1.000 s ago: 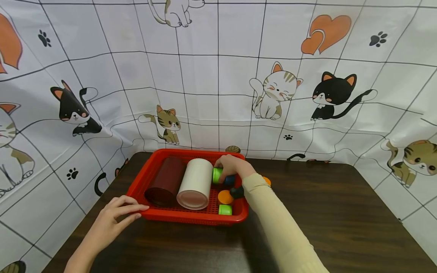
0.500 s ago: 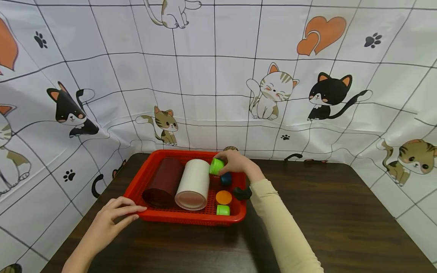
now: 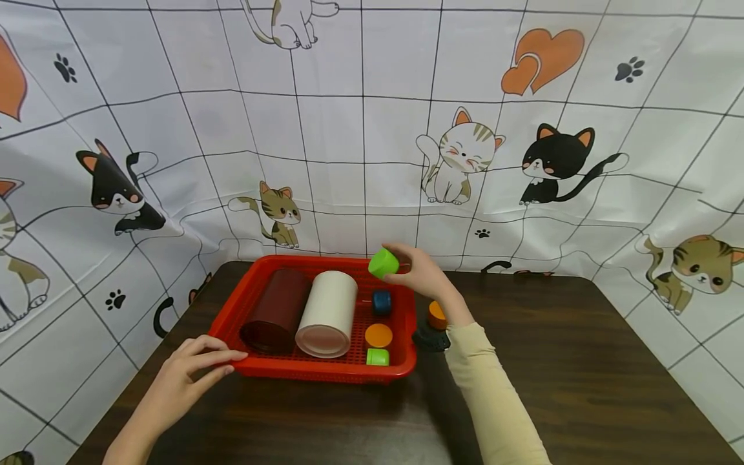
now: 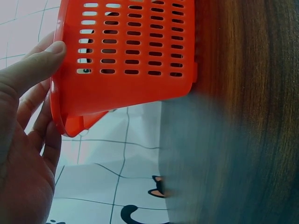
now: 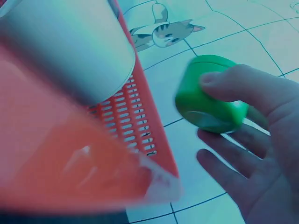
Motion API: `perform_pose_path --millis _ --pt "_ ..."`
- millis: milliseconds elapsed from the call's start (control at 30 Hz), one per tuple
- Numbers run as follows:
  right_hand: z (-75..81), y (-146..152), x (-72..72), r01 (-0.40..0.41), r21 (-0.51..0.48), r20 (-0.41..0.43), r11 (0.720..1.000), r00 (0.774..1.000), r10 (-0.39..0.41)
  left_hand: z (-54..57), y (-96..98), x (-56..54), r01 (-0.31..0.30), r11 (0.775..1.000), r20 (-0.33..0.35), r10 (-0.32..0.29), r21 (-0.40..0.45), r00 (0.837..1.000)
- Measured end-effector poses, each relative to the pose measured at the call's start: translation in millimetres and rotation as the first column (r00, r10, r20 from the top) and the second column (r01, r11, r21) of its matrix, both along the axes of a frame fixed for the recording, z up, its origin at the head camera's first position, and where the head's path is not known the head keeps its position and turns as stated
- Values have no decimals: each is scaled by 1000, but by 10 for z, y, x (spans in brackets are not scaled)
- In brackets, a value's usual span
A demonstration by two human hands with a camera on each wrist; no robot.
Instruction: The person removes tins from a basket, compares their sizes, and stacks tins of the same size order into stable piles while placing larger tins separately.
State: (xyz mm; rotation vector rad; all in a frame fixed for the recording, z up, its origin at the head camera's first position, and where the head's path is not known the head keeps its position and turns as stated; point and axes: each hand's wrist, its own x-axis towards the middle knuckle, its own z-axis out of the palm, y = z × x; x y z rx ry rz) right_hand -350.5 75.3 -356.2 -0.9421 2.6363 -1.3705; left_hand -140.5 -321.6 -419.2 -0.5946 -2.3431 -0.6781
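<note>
My right hand pinches a small green cup between thumb and fingers, above the far right rim of a red basket. In the right wrist view the green cup is tilted, the thumb on its side and fingertips beneath it. My left hand holds the basket's near left corner. In the left wrist view its thumb lies on one side of the basket's rim, the other fingers behind it.
Inside the basket lie a dark maroon cylinder, a white cylinder, a blue piece, an orange disc and another green cup. An orange thing is on the brown table beside my right wrist.
My right hand has lifted the green cup from beside the white cylinder, up and to the right past the far rim. The left hand has stayed at the basket's corner.
</note>
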Motion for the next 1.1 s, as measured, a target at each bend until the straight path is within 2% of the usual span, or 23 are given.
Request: perform_pose_path --millis 167,367,500,633,800,967,1100 --pt "-29 116 51 48 -162 -1 986 999 -49 -12 12 -13 -3 1000 -2 3 5 1000" --pt "-66 235 119 144 -313 20 939 989 -145 -11 9 2 -8 1000 -1 8 -7 1000" --pt "-69 328 271 217 -381 38 899 975 -219 -5 2 0 -5 1000 -2 5 -22 1000" --pt "-87 409 420 316 -388 77 866 947 -312 3 12 0 -8 1000 5 8 -24 1000" --pt "-310 522 359 408 -375 117 832 911 -394 9 28 9 -19 1000 13 19 -9 1000" --pt "-469 618 332 436 -362 127 824 899 -419 10 35 12 -29 1000 22 29 -6 999" --pt "-551 683 339 455 -314 112 833 889 -444 9 37 12 -27 1000 20 27 -5 999"
